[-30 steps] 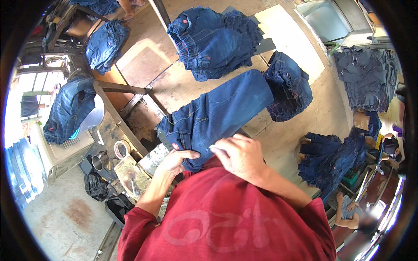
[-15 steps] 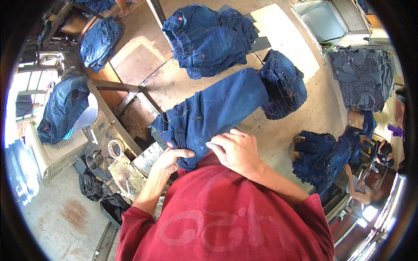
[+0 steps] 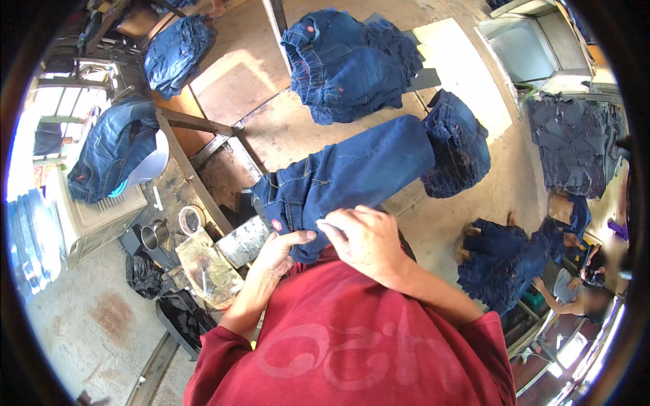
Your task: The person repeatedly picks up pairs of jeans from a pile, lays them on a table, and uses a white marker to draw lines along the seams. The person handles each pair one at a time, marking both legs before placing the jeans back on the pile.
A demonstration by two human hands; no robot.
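Observation:
A pair of dark blue jeans point(image 3: 359, 162) lies stretched away from my body, waist end at the left and legs toward the far right. My left hand point(image 3: 276, 254) is closed on its near edge, thumb lying on top of the denim beside a small red round tag point(image 3: 276, 224). Just right of that thumb, my right hand point(image 3: 365, 240) hovers close over the cloth with fingertips pinched together. Whatever that pinch holds, if anything, is too small to make out. The fingers of my left hand under the cloth are hidden.
Piles of jeans point(image 3: 345, 68) lie beyond and a smaller stack point(image 3: 457, 145) at right. Jeans point(image 3: 112, 149) drape over a basin at left, near a tape roll point(image 3: 191, 218) and metal mug point(image 3: 155, 234). Dark cloth pieces point(image 3: 575, 142) sit far right; another person's arm point(image 3: 558, 301) shows below.
The whole view has shifted, so the surroundings sit further right. My left hand keeps its grip on the jeans, and my right hand stays pinched over nearly the same spot.

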